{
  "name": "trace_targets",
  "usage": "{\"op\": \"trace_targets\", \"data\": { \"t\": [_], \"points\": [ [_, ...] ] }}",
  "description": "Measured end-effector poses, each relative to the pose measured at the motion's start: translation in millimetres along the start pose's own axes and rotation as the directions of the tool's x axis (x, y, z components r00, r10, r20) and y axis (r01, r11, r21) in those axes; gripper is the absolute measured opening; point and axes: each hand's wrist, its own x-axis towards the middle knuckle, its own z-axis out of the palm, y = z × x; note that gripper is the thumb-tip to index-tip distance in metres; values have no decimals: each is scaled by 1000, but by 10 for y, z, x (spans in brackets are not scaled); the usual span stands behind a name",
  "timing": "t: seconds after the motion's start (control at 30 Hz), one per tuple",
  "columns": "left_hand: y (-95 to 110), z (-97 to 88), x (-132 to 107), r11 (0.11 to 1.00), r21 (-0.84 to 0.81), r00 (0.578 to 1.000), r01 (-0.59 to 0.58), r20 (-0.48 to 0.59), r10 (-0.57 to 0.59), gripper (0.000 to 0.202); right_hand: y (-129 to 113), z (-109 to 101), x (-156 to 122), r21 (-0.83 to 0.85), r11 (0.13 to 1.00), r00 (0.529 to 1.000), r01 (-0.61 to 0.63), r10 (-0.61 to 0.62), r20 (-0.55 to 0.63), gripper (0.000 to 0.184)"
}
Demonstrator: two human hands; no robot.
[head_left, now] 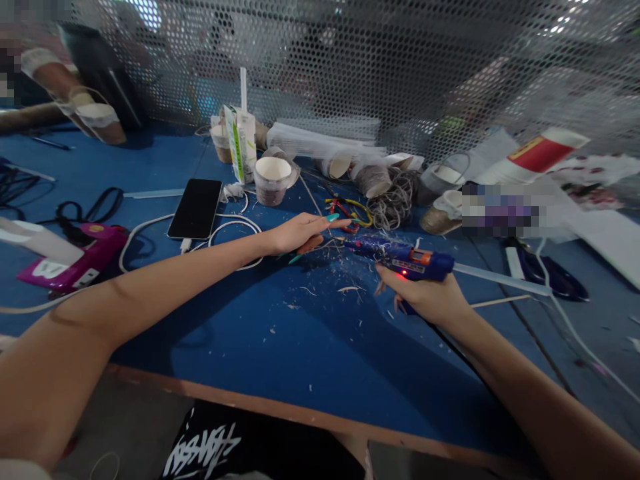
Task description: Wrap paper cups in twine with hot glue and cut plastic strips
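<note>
My right hand [425, 293] grips a blue glue gun [400, 257] with an orange part and a lit red light. A clear glue stick [500, 277] sticks out of its back, and its nozzle points left. My left hand [300, 235] is just left of the nozzle, palm down, index finger stretched out and the other fingers partly hidden. A thin strand runs near its fingertips; whether the fingers touch it I cannot tell. Just behind the fingertips lie red-handled pliers [345, 217] and a yellow-handled tool [367, 212]. Scraps and glue threads [350, 290] are strewn below the gun.
Left stand a phone [196, 208] on a white cable and a magenta glue gun [75, 263]. Behind are a paper cup [273, 179], a drink carton [241, 143], a bundle of glue sticks [325, 141] and tangled twine [395, 200]. A perforated metal screen [320, 60] closes off the back.
</note>
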Motion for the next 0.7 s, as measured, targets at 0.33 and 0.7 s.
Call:
{"op": "trace_targets", "data": {
  "t": [0.33,0.7],
  "points": [
    [-5,0,-2,1000,7,1000,-4,-14,4,52,-41,-6,-12,-7,1000,1000,-9,9,9,19],
    [-6,3,3,999,35,1000,-3,-8,3,51,-6,-9,2,-34,999,1000,14,-13,22,23]
  ]
}}
